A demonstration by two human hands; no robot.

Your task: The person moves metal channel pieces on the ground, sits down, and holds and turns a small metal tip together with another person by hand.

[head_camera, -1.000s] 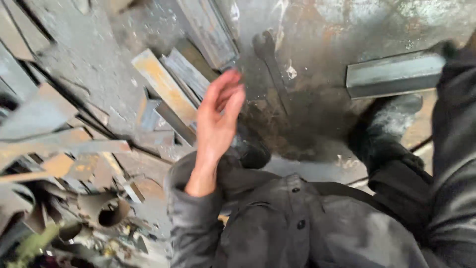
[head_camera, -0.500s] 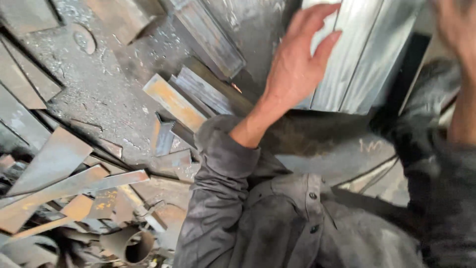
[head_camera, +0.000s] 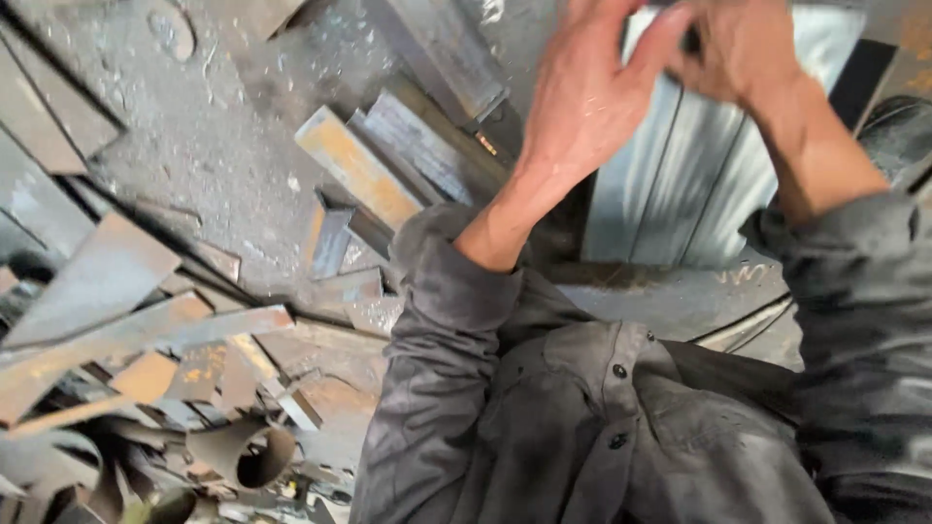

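Observation:
My left hand (head_camera: 587, 107) and my right hand (head_camera: 743, 53) are raised close together at the top of the head view, both blurred. Their thumbs or fingertips meet near a small dark spot, and I cannot tell whether anything is held there. The fingertips of both hands run off the top edge. Below the hands lie several long pale grey steel bars (head_camera: 670, 194) side by side. My dark grey jacket sleeves and jacket front (head_camera: 602, 417) fill the lower right.
Rusty flat steel offcuts (head_camera: 359, 165) lie on the dirty grey floor (head_camera: 223, 126) to the left. More scrap strips (head_camera: 126, 330) are heaped at lower left, with a short rusty pipe piece (head_camera: 243, 456). A dark boot (head_camera: 898, 131) shows at right.
My left hand has moved up and to the right, over the grey bars. My right hand has come into view and met it. The view has shifted right.

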